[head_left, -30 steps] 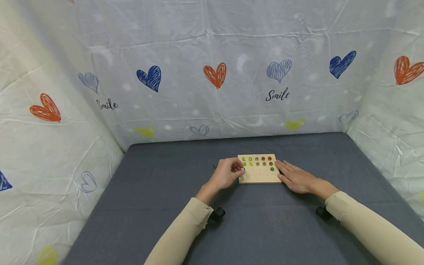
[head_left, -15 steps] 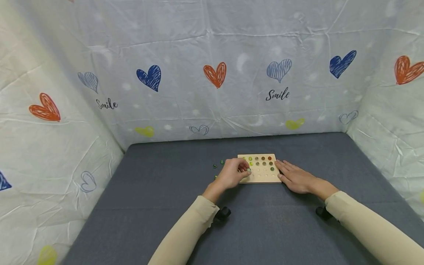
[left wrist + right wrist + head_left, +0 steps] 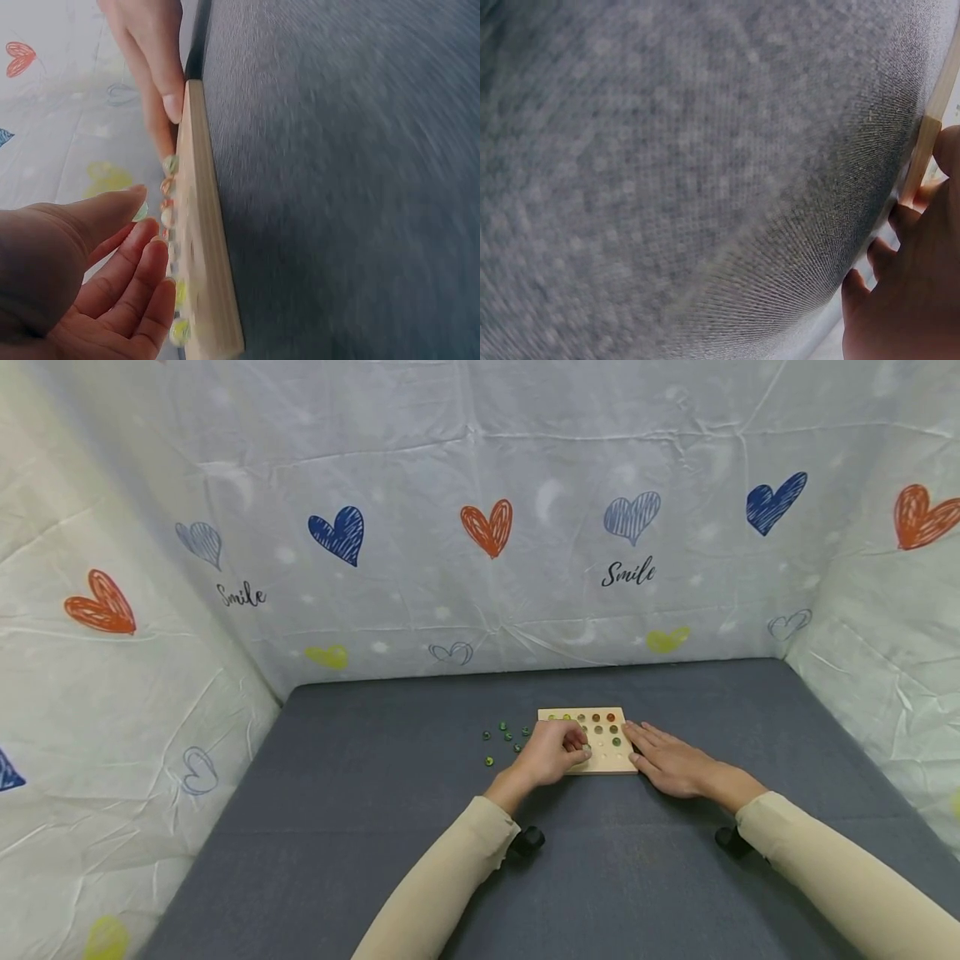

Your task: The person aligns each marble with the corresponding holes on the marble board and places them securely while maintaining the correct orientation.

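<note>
A pale wooden board with rows of holes lies on the table, glass marbles seated in its back rows. One red marble sits at the far right corner, and a green marble is nearer along the right side. Over the board's front left part, my left hand pinches a clear greenish marble between thumb and index finger, covering some holes. My right hand lies flat with straight fingers, its fingertips against the board's right edge; the right wrist view shows its fingers beside the wood.
Several loose green marbles are scattered on the dark grey table, left of the board. Behind the table hangs a white cloth printed with hearts, and it continues along both sides.
My left hand has moved rightward over the board with the marble still pinched, uncovering more loose marbles to its left. The right hand and the board have stayed put.
</note>
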A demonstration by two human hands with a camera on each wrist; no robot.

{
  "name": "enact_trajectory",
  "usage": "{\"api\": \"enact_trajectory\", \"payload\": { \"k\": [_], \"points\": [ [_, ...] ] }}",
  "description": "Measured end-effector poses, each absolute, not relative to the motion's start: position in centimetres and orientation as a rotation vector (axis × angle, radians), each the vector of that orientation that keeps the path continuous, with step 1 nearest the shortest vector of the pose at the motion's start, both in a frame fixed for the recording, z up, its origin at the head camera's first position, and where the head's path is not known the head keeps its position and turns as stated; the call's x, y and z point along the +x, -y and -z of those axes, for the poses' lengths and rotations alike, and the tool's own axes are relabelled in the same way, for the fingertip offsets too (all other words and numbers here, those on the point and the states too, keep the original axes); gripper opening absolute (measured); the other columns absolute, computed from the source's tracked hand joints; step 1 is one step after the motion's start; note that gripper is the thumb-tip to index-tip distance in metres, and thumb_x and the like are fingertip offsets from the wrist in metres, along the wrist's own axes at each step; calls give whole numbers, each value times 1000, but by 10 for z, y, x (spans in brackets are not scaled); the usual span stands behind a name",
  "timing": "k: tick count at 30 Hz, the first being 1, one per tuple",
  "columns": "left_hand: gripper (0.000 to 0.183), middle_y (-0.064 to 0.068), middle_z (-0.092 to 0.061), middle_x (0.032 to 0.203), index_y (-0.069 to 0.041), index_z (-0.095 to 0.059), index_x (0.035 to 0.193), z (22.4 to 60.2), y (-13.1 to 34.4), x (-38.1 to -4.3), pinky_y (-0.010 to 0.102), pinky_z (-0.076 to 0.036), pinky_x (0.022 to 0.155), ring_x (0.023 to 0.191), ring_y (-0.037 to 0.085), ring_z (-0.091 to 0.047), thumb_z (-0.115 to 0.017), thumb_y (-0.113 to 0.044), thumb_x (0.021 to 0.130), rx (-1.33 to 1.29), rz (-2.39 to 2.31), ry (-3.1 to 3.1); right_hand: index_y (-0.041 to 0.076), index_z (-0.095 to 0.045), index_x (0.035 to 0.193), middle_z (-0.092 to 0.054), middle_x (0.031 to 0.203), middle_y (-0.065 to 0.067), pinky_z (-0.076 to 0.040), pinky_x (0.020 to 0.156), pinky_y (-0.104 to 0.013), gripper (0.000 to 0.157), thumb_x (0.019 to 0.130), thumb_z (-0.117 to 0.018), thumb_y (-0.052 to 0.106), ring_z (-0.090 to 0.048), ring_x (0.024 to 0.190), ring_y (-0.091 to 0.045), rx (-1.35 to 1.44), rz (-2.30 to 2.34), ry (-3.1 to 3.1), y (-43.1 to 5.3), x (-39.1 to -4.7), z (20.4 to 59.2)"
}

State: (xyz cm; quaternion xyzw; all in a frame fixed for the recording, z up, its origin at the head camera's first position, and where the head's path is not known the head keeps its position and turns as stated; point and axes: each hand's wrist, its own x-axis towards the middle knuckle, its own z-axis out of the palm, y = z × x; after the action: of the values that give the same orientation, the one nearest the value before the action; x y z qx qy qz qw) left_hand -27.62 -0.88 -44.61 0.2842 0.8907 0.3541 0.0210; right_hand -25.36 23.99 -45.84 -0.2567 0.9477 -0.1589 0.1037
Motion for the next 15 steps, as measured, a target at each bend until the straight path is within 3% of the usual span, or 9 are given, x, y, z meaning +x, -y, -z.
{"api": "enact_trajectory", "payload": {
  "k": [15],
  "points": [
    [9, 2, -69, 87, -5, -73, 99, 452, -21, -283, 20, -48, 71, 75, 7, -59, -76, -12, 94, 916, -1019, -2754, -4, -21, 160, -17, 167, -25, -17, 121, -60, 59, 114, -35, 30, -15, 153, -48, -762, 460, -2797, -240, -253, 457]
  ]
}}
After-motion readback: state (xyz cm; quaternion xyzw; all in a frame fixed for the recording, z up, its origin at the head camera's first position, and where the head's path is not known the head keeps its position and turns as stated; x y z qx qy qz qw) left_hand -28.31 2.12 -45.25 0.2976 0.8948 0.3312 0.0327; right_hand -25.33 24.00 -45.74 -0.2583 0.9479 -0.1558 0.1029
